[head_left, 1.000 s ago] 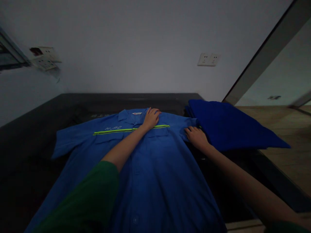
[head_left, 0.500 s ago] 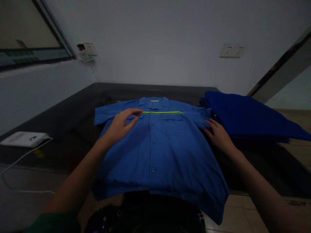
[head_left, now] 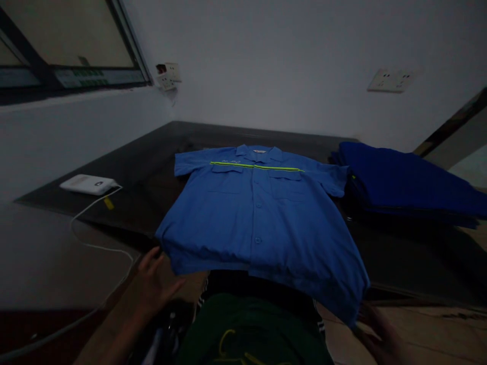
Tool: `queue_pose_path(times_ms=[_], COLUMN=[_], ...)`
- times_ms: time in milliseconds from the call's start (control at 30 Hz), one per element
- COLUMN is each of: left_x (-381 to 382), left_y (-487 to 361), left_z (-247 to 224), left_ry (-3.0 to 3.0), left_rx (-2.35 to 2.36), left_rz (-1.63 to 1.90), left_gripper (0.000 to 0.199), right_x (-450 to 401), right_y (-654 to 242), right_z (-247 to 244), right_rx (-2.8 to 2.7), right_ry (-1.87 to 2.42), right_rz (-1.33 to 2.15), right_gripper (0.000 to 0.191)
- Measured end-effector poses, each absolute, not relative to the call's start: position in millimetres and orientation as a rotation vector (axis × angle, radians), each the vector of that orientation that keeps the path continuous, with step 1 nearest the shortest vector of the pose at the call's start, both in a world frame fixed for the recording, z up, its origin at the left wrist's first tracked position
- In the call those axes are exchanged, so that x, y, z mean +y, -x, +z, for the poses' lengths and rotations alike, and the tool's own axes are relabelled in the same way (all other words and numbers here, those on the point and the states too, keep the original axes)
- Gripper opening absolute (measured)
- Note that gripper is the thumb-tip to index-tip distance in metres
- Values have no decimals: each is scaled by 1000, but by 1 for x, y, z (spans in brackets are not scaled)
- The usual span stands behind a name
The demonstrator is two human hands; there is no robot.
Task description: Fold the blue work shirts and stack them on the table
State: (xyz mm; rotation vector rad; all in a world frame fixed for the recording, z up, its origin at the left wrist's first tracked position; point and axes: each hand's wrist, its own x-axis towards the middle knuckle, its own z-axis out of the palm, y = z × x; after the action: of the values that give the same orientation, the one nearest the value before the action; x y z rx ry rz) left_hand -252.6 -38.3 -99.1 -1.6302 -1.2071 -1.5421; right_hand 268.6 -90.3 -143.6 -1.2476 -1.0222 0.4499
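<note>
A blue short-sleeved work shirt [head_left: 232,223] lies front up on the dark table, collar towards the wall. It has a yellow-green stripe, buttons and two chest pockets, and its hem hangs over the near edge. Beside the hem's left corner is my left hand [head_left: 154,286], its fingers spread and holding nothing. My right hand [head_left: 380,332], dim and blurred, is at the hem's right corner with thumb and fingers apart; whether it touches the cloth is unclear.
A stack of darker blue folded cloth [head_left: 411,177] stands at the table's right. On the left lies a white power bank [head_left: 87,184] with a white cable [head_left: 101,247] trailing off the dark table [head_left: 140,203]. Wall sockets [head_left: 390,81] are behind.
Both hands have moved down from the shirt's chest and right sleeve to its lower corners. My view has shifted left, and the shirt lies flat with its stripe uncovered.
</note>
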Motion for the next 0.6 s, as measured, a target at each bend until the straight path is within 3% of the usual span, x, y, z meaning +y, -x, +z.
queue_pose_path(times_ms=[100,300,467,600], left_x=[-29,-18,3,-1], left_y=[250,241,244,245], left_z=[-112,-118,-134,-130], left_ry=[1685,1563,1641,1595], left_rx=[-1154,-1203,-1238,-1211], left_rz=[-1454,-1480,-1462,-1533], left_gripper=[80,75,72,57], right_x=[-79,-76,-70,-69], right_y=[-240,-237,-240,-235], right_z=[-152,-141,-143,-146], right_rx=[-1060,-1001,-978,-1037], right_ry=[1213,1311,1285,1229], right_rz=[447,277,156,-6], right_gripper=[54,40,50,55])
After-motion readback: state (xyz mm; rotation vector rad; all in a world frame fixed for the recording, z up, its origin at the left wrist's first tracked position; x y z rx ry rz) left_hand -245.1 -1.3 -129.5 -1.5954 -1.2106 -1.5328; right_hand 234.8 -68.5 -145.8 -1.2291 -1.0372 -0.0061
